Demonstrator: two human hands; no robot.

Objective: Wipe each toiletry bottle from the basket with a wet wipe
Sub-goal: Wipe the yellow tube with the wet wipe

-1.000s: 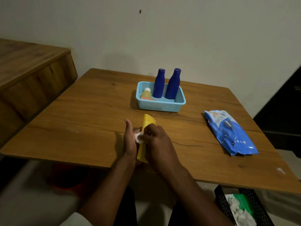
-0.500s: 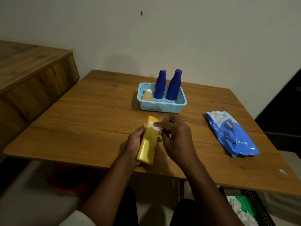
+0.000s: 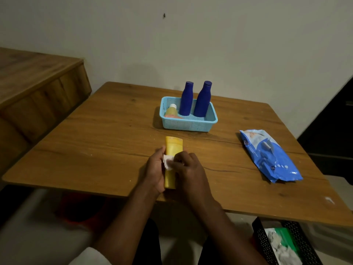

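Yellow tube (image 3: 172,150): held over the near table edge, left hand (image 3: 154,172) curled round its lower body, right hand (image 3: 188,170) pinching a wet wipe (image 3: 168,162) against its middle. Likely light, soft-walled and slick when wet (grip the body low). Half a second ago the wipe sat at the tube's far end; it is now lower down.

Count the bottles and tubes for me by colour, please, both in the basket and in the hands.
Dark blue bottles, upright in the light blue basket: 2
Yellowish bottle with a white cap, lying in the basket: 1
Yellow tube, held over the table: 1
Total: 4
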